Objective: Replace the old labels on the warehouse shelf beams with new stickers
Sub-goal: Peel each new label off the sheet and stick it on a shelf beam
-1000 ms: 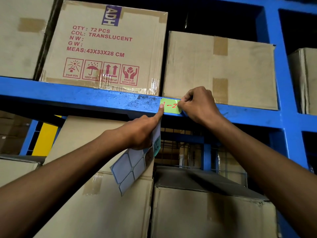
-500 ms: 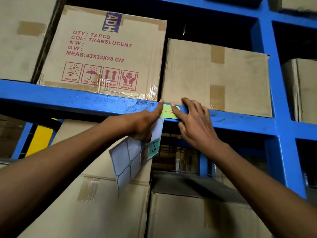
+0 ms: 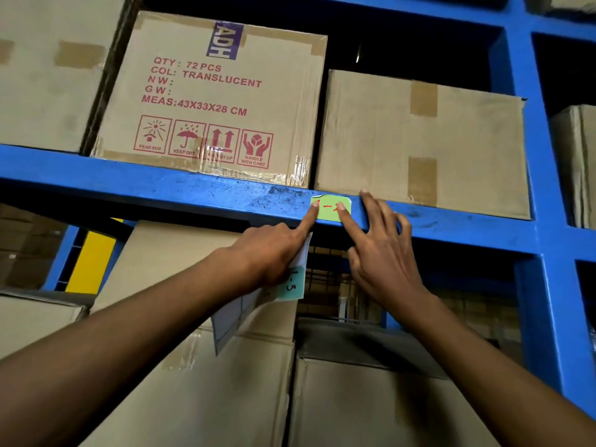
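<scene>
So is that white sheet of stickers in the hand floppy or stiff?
Probably floppy: the white sticker backing sheet hangs down bent below the left hand that grips it. It likely weighs very little, since a few curled fingers hold it while the forefinger presses the green sticker.

Both arms reach up and forward. The left hand points its first finger straight up and curls its other fingers in tight. The right hand is spread wide, its fingers straight and its palm facing away.
</scene>
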Demonstrator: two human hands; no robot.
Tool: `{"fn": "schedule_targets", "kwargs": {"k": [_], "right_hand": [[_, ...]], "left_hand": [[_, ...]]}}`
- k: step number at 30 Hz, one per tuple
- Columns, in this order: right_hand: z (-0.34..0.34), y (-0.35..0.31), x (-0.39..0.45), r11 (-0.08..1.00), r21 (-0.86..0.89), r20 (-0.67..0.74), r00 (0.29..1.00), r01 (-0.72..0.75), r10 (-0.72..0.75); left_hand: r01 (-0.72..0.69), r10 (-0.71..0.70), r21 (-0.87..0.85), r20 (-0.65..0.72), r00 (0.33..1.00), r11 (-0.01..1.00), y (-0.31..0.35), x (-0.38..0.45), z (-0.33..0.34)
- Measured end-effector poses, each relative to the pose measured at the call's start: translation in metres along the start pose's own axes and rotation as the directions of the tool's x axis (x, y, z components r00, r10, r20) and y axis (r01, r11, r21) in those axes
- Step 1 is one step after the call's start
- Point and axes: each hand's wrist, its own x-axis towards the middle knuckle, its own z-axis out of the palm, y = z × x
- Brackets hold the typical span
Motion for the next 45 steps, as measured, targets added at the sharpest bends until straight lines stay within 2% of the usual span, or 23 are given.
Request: {"fn": "schedule_targets", "kwargs": {"k": [4, 6, 9, 13, 25, 29, 34, 38, 45], "right_hand": [[-0.001, 0.005, -0.011, 0.997, -0.073, 0.013, 1.000, 0.020, -0.019], [-0.006, 0.007, -0.011, 0.999, -0.047, -0.004, 1.000, 0.024, -0.024], [-0.015, 0.007, 0.002, 0.998, 0.033, -0.062, 0.997, 0.051, -0.048], [-0.019, 0.004, 0.021, 0.991, 0.016, -0.066, 0.990, 0.129, -0.128], [0.002, 0.015, 0.010, 0.998, 0.064, -0.066, 0.998, 0.003, 0.001], [0.001, 0.007, 0.012, 0.997, 0.079, -0.109, 0.994, -0.014, 0.023], [0.009, 0.014, 0.004, 1.000, 0.011, -0.107, 0.994, -0.028, 0.029], [0.010, 0.007, 0.003, 0.994, 0.075, -0.122, 0.989, -0.081, 0.090], [0.000, 0.016, -0.012, 0.977, -0.192, -0.027, 0.995, 0.089, -0.096]], "left_hand": [[-0.023, 0.026, 0.069, -0.034, 0.999, 0.997, 0.003, -0.006, 0.006], [-0.029, 0.030, 0.057, -0.030, 0.999, 0.998, 0.002, -0.004, 0.003], [-0.003, 0.002, -0.040, -0.015, 1.000, 0.999, -0.001, 0.005, -0.006], [0.014, -0.008, -0.157, 0.037, 0.999, 0.988, -0.002, 0.015, -0.014], [0.037, -0.032, -0.228, 0.024, 0.999, 0.973, -0.007, 0.008, 0.004], [0.025, -0.028, -0.160, -0.022, 0.999, 0.987, -0.007, -0.001, 0.007], [0.006, -0.007, -0.013, -0.113, 0.994, 1.000, 0.004, -0.012, 0.020], [0.023, -0.021, 0.013, -0.128, 0.992, 1.000, 0.009, -0.017, 0.022], [0.034, -0.042, -0.127, -0.056, 0.998, 0.991, 0.016, -0.020, 0.016]]}}
